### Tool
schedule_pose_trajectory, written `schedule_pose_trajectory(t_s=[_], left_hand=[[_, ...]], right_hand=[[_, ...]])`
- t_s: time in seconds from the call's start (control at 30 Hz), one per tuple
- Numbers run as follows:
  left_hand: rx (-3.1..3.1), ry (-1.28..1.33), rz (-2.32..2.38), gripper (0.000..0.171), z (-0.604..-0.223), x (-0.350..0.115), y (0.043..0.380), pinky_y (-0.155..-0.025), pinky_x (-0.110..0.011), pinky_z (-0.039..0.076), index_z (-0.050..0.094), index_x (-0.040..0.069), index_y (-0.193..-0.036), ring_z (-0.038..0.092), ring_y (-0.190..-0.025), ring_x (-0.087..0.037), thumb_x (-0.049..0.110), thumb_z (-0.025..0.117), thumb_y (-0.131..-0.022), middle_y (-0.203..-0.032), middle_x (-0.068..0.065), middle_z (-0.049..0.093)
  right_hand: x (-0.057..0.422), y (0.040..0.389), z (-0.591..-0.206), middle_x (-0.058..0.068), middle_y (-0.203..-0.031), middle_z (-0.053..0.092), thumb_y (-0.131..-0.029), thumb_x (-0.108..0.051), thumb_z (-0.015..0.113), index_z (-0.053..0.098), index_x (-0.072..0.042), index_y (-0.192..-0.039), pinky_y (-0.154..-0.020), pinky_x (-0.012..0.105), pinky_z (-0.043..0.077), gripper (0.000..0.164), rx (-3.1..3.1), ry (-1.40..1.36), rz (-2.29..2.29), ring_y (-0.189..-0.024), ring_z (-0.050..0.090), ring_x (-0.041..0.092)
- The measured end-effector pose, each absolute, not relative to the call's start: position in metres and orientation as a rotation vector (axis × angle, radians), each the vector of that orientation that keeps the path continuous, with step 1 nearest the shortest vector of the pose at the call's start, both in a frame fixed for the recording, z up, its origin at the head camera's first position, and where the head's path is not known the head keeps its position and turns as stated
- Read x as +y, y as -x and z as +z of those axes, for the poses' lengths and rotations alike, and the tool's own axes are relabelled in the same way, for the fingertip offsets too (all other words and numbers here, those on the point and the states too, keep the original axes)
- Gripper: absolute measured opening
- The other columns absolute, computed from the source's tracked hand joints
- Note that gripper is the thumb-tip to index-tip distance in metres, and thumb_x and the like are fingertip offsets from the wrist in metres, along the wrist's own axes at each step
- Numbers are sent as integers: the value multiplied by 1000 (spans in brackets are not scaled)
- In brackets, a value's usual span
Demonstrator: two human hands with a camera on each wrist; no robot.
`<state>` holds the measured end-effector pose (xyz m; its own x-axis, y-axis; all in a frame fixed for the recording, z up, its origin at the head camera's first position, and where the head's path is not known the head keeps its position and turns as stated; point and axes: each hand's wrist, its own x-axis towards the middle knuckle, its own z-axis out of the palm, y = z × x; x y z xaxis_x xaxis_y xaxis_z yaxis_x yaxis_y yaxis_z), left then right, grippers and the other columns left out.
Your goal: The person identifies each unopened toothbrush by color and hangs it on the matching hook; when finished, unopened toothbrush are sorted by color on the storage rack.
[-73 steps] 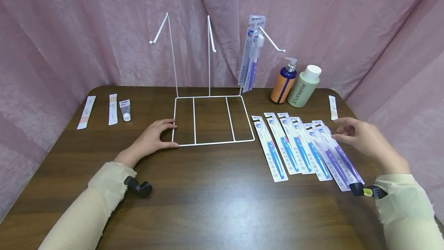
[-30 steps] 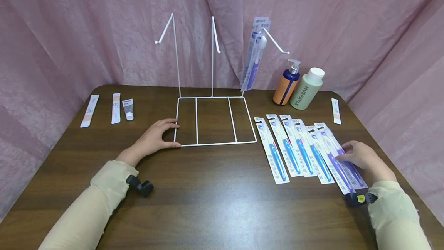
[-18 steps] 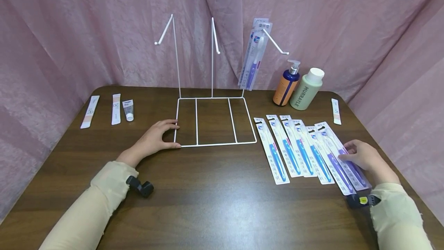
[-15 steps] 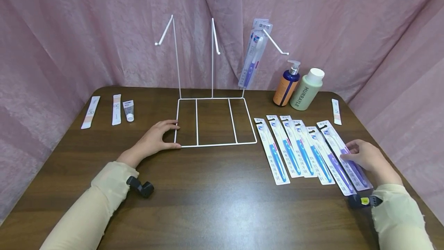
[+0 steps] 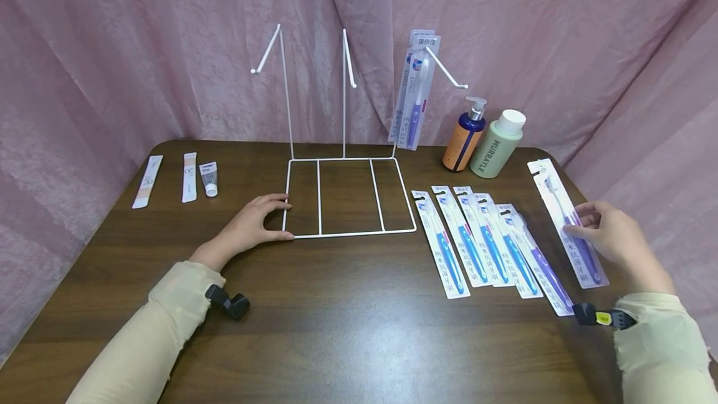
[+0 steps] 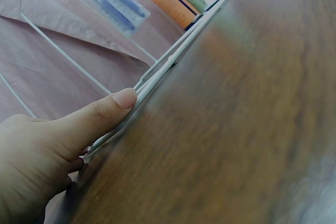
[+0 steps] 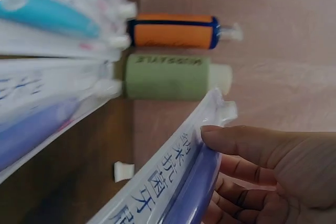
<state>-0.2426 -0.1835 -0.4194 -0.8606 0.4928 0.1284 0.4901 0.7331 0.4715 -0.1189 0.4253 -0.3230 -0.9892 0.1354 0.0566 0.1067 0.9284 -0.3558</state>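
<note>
My right hand [image 5: 611,232] pinches a purple packaged toothbrush [image 5: 578,253] by its handle part, thumb in front and fingers behind. In the right wrist view the pack [image 7: 168,174] slants up under the thumb. To its left lies a row of packaged toothbrushes, several blue ones [image 5: 443,248] and one purple [image 5: 541,264] at the row's right end. My left hand [image 5: 247,223] holds a white wire rack [image 5: 353,234] at its left front corner, thumb on the corner and fingers at the side bar. Purple toothbrush packs [image 5: 414,92] hang from the rack's right hook.
An orange pump bottle [image 5: 462,139] and a green bottle [image 5: 496,145] stand behind the toothbrush row. The rack's left hook [image 5: 266,52] and middle hook [image 5: 349,61] stick forward. Sachets [image 5: 148,181] and a small tube [image 5: 209,178] lie at the table's far left.
My right hand came down to the rightmost purple toothbrush, gripped it and drew it up and right, away from the row. The hanging packs swing slightly. My left hand stays at the rack.
</note>
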Motion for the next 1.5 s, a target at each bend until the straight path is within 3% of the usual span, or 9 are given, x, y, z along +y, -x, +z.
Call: schedule_pose_trajectory(t_s=[0.13, 0.27, 0.37, 0.87, 1.5], left_hand=[[2920, -826, 791, 71, -418, -183, 242, -113, -58, 29, 56, 5, -132, 35, -138, -38, 40, 81, -75, -147, -15, 43], [2923, -825, 792, 71, -418, -183, 242, -112, -58, 29, 56, 5, -132, 35, -138, -38, 39, 81, -75, -147, -15, 43], [2919, -822, 793, 72, -418, -183, 241, -112, -58, 29, 56, 5, -133, 34, -139, -38, 40, 81, -75, -148, -15, 43], [2922, -826, 798, 72, -418, -184, 241, -113, -57, 29, 57, 5, -132, 35, -138, -38, 40, 81, -75, -147, -16, 43], [2923, -841, 804, 71, -420, -184, 240, -112, -58, 29, 57, 5, -131, 35, -138, -38, 41, 80, -75, -148, -15, 43]], right_hand=[[417, 121, -308, 31, -97, 64, -89, -23, 69, 50, 12, -118, -58, 22, 42, 50, -2955, 170, 551, -69, 54, 2], [407, 124, -292, 33, -101, 62, -89, -22, 69, 50, 12, -120, -55, 12, 39, 50, -2893, 137, 576, -68, 40, -18], [398, 125, -281, 34, -104, 61, -89, -23, 68, 49, 12, -120, -55, 8, 37, 50, -2859, 130, 584, -66, 35, -24], [334, 131, -247, 25, -108, 61, -89, -25, 69, 50, 2, -128, -58, 0, 37, 51, -2700, 74, 675, -67, 40, -19], [275, 134, -243, 20, -106, 65, -88, -18, 71, 53, -2, -128, -69, -3, 39, 47, -2519, -142, 816, -75, 48, -18]])
